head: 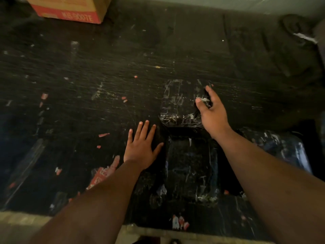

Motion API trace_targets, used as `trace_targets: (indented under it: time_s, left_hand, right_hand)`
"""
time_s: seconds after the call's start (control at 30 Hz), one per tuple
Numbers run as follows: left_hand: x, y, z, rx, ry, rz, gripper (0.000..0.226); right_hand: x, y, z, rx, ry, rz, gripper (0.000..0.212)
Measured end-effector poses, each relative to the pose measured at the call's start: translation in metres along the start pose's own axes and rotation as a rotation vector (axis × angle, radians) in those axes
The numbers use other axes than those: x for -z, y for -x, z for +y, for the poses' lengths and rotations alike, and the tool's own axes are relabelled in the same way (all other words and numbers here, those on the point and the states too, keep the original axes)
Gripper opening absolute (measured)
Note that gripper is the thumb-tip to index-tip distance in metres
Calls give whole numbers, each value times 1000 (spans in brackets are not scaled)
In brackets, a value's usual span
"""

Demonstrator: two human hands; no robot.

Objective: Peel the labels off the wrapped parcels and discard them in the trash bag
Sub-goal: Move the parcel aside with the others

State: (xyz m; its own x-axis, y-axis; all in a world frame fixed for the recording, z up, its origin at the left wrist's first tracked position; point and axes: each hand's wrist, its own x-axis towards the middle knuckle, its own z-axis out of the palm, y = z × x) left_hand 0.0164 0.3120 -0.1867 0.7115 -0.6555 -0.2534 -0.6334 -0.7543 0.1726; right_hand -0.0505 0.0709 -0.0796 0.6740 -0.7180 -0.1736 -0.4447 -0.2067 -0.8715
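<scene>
A: Which parcel is nearest, and how does it lie?

B: The near parcel [190, 166], wrapped in black film, lies at 6 o'clock on the dark table [88, 67]. Its long axis runs from 6 to 12 o'clock, away from the person.

A: And the left hand?

B: The left hand [141, 145] lies flat with fingers spread and holds nothing. It rests on the black surface just beside the left edge of the near parcel, at about 9 o'clock from it.

A: The right hand?

B: The right hand [210, 106] reaches further, its fingers curled on the right edge of the far parcel [177, 103]. The thumb presses on a pale torn bit of label [204, 99]; I cannot tell if it is pinched.

A: Where is that parcel?

B: Directly at 12 o'clock of the near one, with the same long axis.

A: Anything behind?

B: Red paper scraps [103, 135] at 9 o'clock, and a cardboard box [70, 9] far at 11 o'clock.
</scene>
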Motion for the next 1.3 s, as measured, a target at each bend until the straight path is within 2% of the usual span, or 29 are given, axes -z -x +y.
trace_targets:
  time_s: [0.13, 0.33, 0.6, 0.77, 1.03, 1.3]
  left_hand:
    - [-3, 25, 0, -23, 6, -16, 75]
    - [-19, 90, 7, 20, 28, 21, 73]
    - [-35, 123, 13, 48, 9, 62, 87]
    - [-35, 120, 12, 43, 34, 91, 89]
    - [-39, 114, 10, 40, -4, 88, 81]
    - [-37, 111, 9, 34, -14, 47, 81]
  right_hand:
    - [17, 50, -2, 40, -58, 9, 58]
    - [38, 129, 22, 78, -4, 15, 50]
    - [40, 198, 60, 88, -12, -27, 43]
    - [41, 206, 66, 39, -18, 10, 44]
    - [32, 195, 76, 45, 129, 25, 44]
    - [35, 193, 67, 14, 213, -34, 46]
